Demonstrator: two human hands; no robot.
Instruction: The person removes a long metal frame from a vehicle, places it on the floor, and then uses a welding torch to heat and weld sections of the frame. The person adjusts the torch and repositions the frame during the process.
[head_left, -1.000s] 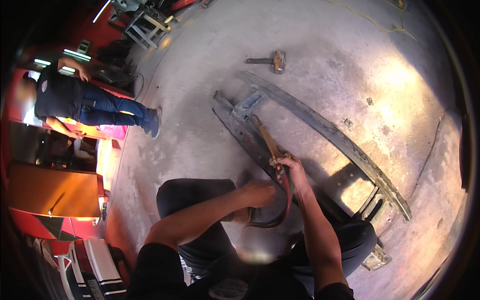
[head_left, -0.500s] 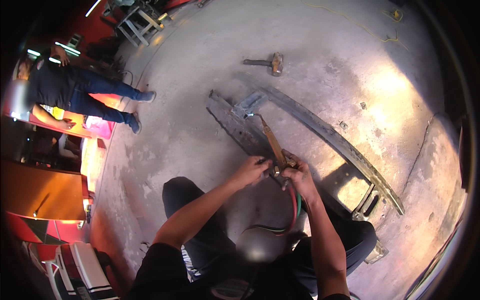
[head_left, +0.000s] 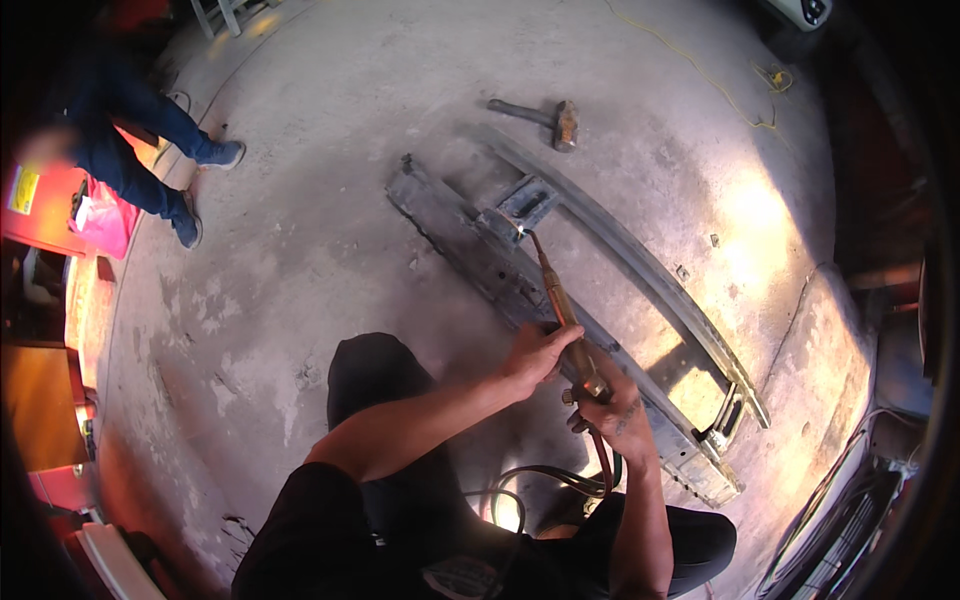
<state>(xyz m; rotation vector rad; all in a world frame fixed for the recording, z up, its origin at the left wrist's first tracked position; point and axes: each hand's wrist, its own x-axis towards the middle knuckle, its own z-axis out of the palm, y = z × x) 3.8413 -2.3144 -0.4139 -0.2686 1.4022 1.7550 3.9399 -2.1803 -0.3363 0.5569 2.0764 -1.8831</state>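
Observation:
A brass gas torch (head_left: 558, 296) slants up and left from my hands, with a small bright glow at its thin bent tip. My right hand (head_left: 615, 408) is closed round its rear end by the valves, where the hoses (head_left: 603, 462) come out. Further forward, my left hand (head_left: 538, 360) is closed against the torch handle, its thumb along the side; its inner fingers are partly hidden. The tip meets a box-shaped metal bracket (head_left: 525, 202) that joins the two long rails of a grey, worn metal bumper beam (head_left: 630, 250) lying on the floor.
A sledgehammer (head_left: 564, 124) lies beyond the beam. Another person's legs (head_left: 130, 150) stand at far left, near a pink bag (head_left: 103, 217). Hoses loop by my knees. A yellow cord (head_left: 690, 75) runs along the far right floor. Black car parts (head_left: 840, 520) lie at lower right.
My left hand has moved from beside the valves onto the torch handle. The torch now points more steeply, its tip at the bracket's near corner. The view has shifted rightward.

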